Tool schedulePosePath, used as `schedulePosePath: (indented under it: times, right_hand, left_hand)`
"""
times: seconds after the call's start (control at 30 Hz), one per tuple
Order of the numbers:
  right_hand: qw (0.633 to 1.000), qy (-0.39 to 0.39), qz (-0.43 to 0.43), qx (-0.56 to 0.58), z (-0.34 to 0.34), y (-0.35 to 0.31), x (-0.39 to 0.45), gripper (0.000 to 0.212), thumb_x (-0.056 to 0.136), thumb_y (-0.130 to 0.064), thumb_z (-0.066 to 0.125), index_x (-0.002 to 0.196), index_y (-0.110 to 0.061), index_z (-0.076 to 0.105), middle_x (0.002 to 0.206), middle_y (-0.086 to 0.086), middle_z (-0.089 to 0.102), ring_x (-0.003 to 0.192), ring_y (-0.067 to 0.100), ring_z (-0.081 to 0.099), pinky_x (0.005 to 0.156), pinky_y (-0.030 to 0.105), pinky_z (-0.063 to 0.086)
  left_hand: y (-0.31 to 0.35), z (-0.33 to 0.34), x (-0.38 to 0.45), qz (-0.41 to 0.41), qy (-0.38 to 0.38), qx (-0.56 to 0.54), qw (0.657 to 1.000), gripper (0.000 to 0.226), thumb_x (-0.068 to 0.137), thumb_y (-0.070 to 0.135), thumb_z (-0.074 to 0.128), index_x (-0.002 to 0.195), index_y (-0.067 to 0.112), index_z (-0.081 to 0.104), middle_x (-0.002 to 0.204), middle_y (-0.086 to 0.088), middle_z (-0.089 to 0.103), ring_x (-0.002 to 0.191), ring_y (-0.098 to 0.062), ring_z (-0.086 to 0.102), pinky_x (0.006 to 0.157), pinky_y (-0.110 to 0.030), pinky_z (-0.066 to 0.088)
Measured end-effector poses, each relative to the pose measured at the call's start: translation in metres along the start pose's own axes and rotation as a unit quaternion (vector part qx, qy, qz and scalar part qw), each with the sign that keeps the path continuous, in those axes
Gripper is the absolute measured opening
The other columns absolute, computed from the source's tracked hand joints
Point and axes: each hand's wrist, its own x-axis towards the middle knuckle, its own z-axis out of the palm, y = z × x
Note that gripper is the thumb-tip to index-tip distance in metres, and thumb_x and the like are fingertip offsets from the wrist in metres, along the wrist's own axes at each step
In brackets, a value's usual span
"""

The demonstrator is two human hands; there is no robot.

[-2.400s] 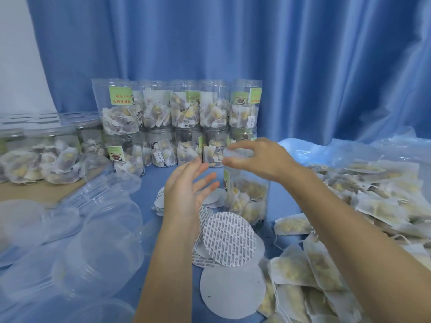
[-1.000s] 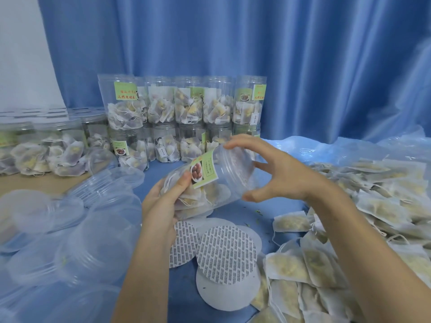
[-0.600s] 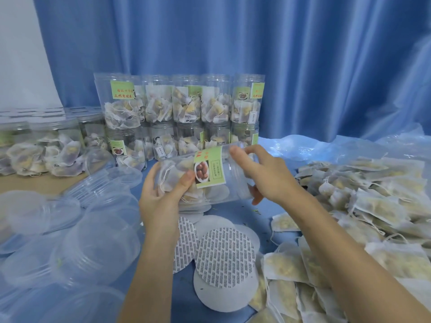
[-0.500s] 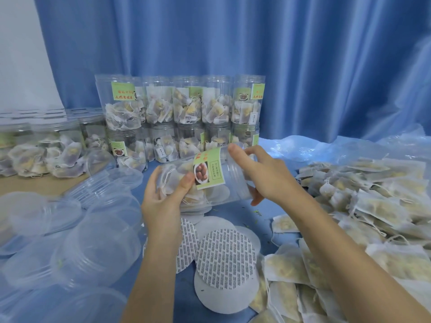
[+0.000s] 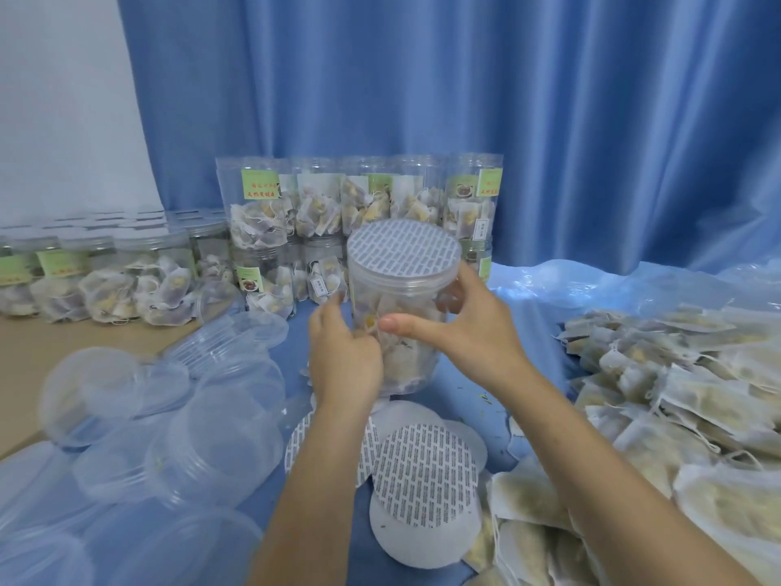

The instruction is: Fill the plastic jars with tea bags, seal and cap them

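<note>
A clear plastic jar [image 5: 416, 302] with tea bags inside stands upright in front of me, held just above the blue table. A round printed seal disc [image 5: 403, 246] lies flat over its mouth, and it has no cap. My left hand [image 5: 344, 361] grips the jar's lower left side. My right hand [image 5: 473, 332] holds the right side, thumb across the front. Loose seal discs [image 5: 424, 467] lie on the table below. Clear caps [image 5: 211, 441] are heaped at the left. Loose tea bags [image 5: 684, 399] are piled at the right.
Filled, capped jars [image 5: 359, 205] are stacked two high at the back against the blue curtain [image 5: 465, 99]. More filled jars [image 5: 118, 272] stand at the far left on a brown surface. Clear plastic sheeting [image 5: 591, 285] lies under the tea bag pile.
The jar was lying tilted on its side between my hands; now it stands upright with the seal disc on top. My hands have shifted to its sides.
</note>
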Motion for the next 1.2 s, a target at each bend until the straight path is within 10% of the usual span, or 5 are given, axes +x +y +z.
schedulePosePath:
  times: [0.17,0.37,0.7,0.83,1.2]
  right_hand:
    - [0.994,0.065,-0.006,0.085,0.011,-0.025,-0.008,0.087,0.042,-0.055,0.084,0.120,-0.031,0.054,0.113,-0.020,0.064,0.105,-0.004,0.059,0.083,0.013,0.050]
    - [0.994,0.012,-0.037,0.105,0.040,-0.079,0.017,0.097,0.039,-0.050,0.090,0.124,-0.021,0.052,0.116,-0.010,0.066,0.108,0.004,0.061,0.097,0.034,0.049]
    - [0.988,-0.090,-0.085,0.092,0.200,-0.150,0.034,0.066,0.048,-0.053,0.086,0.103,-0.026,0.063,0.100,-0.009,0.067,0.095,-0.001,0.062,0.077,0.011,0.048]
    - [0.982,-0.165,-0.089,0.039,0.281,-0.165,0.034,0.084,0.046,-0.066,0.078,0.116,-0.022,0.060,0.117,0.003,0.060,0.111,0.017,0.055,0.095,0.035,0.048]
    - [0.944,-0.326,-0.002,0.038,0.391,-0.123,0.029,0.079,0.048,-0.055,0.086,0.116,-0.022,0.062,0.108,-0.012,0.068,0.102,0.004,0.062,0.086,0.020,0.049]
  left_hand:
    - [0.055,-0.052,0.018,0.044,-0.310,0.060,0.948,0.072,0.059,0.012,0.081,0.121,0.019,0.045,0.107,0.015,0.065,0.094,-0.001,0.062,0.071,-0.014,0.051]
    - [0.071,-0.116,0.032,0.143,-0.183,0.082,0.969,0.049,0.058,0.022,0.087,0.092,0.028,0.053,0.071,0.029,0.062,0.059,0.019,0.052,0.050,-0.001,0.040]
    - [0.010,-0.274,0.053,0.085,0.025,0.094,0.992,0.061,0.038,0.049,0.086,0.089,0.037,0.055,0.079,0.020,0.060,0.075,0.004,0.057,0.062,-0.021,0.045]
    - [-0.031,-0.331,0.057,0.034,0.022,0.035,0.999,0.039,0.049,0.030,0.087,0.077,0.041,0.063,0.059,0.030,0.063,0.056,0.013,0.059,0.045,-0.015,0.049]
    - [-0.145,-0.362,0.074,-0.103,0.029,-0.039,0.994,0.028,0.067,0.014,0.083,0.072,0.039,0.070,0.061,0.019,0.069,0.062,-0.002,0.066,0.066,-0.038,0.058]
